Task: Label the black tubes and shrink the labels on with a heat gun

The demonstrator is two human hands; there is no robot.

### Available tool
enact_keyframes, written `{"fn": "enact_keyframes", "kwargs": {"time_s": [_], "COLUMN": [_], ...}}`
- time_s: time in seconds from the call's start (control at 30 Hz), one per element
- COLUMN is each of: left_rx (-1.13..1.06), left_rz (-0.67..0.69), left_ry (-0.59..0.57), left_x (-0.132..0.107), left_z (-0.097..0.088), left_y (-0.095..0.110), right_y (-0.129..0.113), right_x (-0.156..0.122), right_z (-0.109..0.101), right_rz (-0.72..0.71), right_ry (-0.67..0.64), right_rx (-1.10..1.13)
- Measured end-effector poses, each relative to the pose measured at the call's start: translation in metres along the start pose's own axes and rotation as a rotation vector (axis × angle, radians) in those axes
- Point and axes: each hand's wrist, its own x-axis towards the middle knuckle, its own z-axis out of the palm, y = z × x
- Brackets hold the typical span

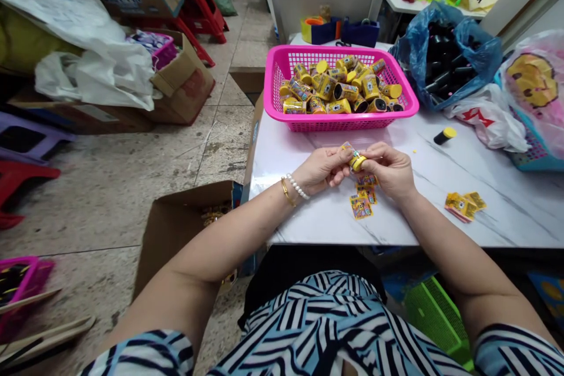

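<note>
Over the white marbled table (308,176), both my hands are closed on one small yellow-capped bottle (357,162) with a printed plastic sleeve about it. My left hand (324,169) grips it from the left, and a bit of the sleeve shows above the thumb. From the right, my right hand (390,169) pinches it near the yellow cap; fingers hide much of its body. Flat printed yellow sleeves (362,207) lie just below the hands. Off to the right is another small pile of sleeves (462,207). A black bottle with a yellow cap (445,136) lies beyond it.
Behind my hands stands a pink basket (341,125) full of yellow-sleeved bottles. A blue bag (408,79) of black bottles sits at the back right, beside a white bag (489,117) and a blue basket (535,155). An open carton (163,235) stands left of the table.
</note>
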Motion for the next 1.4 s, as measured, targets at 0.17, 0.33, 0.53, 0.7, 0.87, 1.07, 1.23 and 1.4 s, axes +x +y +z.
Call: {"fn": "enact_keyframes", "kwargs": {"time_s": [0.17, 0.33, 0.53, 0.7, 0.87, 1.07, 1.23, 1.4], "left_rx": [-0.029, -0.054, -0.025, -0.018, 0.014, -0.025, 0.004, -0.035], "left_rz": [-0.019, -0.04, 0.028, 0.094, -0.046, -0.057, -0.087, -0.127], "left_ry": [0.038, 0.006, -0.007, 0.024, -0.005, -0.076, -0.065, -0.012], "left_x": [0.002, 0.005, 0.003, 0.001, -0.001, -0.007, -0.006, -0.004], "left_z": [0.003, 0.001, 0.0, -0.008, -0.009, 0.0, 0.003, 0.003], "left_y": [-0.003, -0.004, -0.006, 0.0, 0.007, 0.01, 0.008, 0.004], "right_y": [-0.011, -0.006, -0.001, -0.001, -0.007, -0.003, 0.003, 0.0], "right_x": [-0.001, -0.002, -0.003, -0.004, -0.004, -0.005, -0.005, -0.006], "right_z": [0.006, 0.012, 0.013, 0.008, 0.002, 0.003, 0.003, 0.006], "right_rz": [-0.161, -0.18, -0.19, -0.257, -0.261, -0.145, -0.064, -0.092], "right_ry": [0.01, 0.102, 0.0, -0.012, -0.148, -0.126, -0.083, -0.07], "right_rx": [-0.257, -0.278, -0.381, -0.474, -0.33, -0.073, -0.073, -0.165]}}
